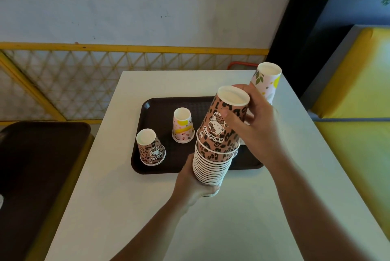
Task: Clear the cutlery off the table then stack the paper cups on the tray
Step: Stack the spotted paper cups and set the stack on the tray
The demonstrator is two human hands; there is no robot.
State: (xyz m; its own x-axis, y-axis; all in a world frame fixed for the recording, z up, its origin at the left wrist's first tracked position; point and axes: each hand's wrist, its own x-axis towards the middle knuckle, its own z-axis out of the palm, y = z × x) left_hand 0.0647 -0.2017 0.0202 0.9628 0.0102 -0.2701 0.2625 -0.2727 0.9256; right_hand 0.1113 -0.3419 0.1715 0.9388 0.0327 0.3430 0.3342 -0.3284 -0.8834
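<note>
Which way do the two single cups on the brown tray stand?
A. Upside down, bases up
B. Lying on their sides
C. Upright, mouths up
A: the leopard-print cup and the pink patterned cup both rest rim-down on the tray, white bases facing up.

Two brown trays are in view: one tray (pixel 145 155) on the white table (pixel 135 208), and a second tray (pixel 42 155) at the far left. Two single upturned cups stand on the first: a leopard-print cup (pixel 150 147) and a pink cup (pixel 182 126). One leopard-print stack (pixel 213 163) shows too many rims to count exactly. One floral cup (pixel 266 81) rises behind. Two hands appear, left hand (pixel 191 184) and right hand (pixel 257 125).
</note>
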